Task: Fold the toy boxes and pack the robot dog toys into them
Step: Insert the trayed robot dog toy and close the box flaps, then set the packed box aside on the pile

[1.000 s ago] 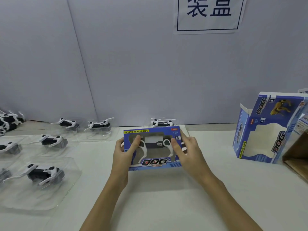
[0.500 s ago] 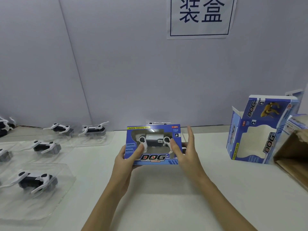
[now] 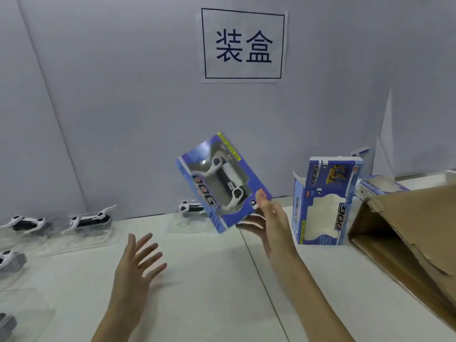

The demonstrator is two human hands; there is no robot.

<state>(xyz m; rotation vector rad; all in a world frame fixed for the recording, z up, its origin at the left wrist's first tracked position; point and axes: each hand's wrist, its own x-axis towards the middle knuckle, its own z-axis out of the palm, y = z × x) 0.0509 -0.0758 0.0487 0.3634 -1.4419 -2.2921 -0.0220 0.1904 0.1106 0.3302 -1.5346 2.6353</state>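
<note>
White table (image 3: 222, 280), packed box (image 3: 223, 181) above right grip (image 3: 269, 218)

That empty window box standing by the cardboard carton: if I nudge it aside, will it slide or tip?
The empty box probably tips: it stands tall on a narrow end, with nothing visible through its window. It looks light, thin card, so likely flexes if squeezed. Its open top flap may catch on the carton beside it.

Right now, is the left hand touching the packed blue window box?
Apart. The head view shows the left hand open above the white table, clear of the packed blue window box, which only the right hand holds.
</note>
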